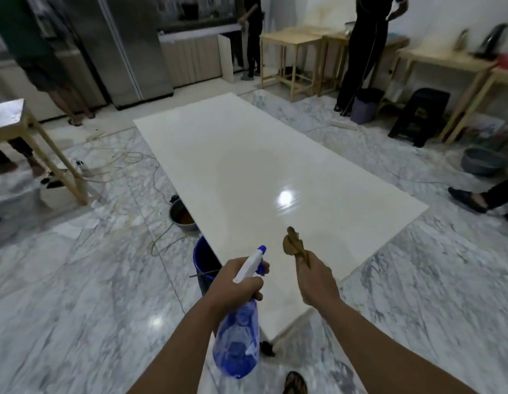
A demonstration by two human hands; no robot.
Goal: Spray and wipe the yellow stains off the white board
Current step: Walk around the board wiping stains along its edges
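The white board (275,177) lies flat and raised over the marble floor (76,294), running away from the person toward a steel refrigerator (125,46); its glossy surface reflects a ceiling light, and no yellow stain can be made out on it from this view. The left hand (237,282) holds a blue spray bottle (238,339) by the neck, its grip closed round it with a finger at the blue trigger and the white nozzle aimed forward over the board's near corner. The right hand (318,280) has its grip closed tight on a crumpled brown cloth (294,243), which sticks up above the fist and hangs in the air over the near end of the board, not touching it. A blue bucket (204,260) stands on the floor just beside the board's left edge, partly under it, and a metal bowl (183,216) of brownish liquid sits farther along that edge. Loose cables (127,163) trail over the floor to the left. Several people stand around the room among pale wooden tables (292,38).
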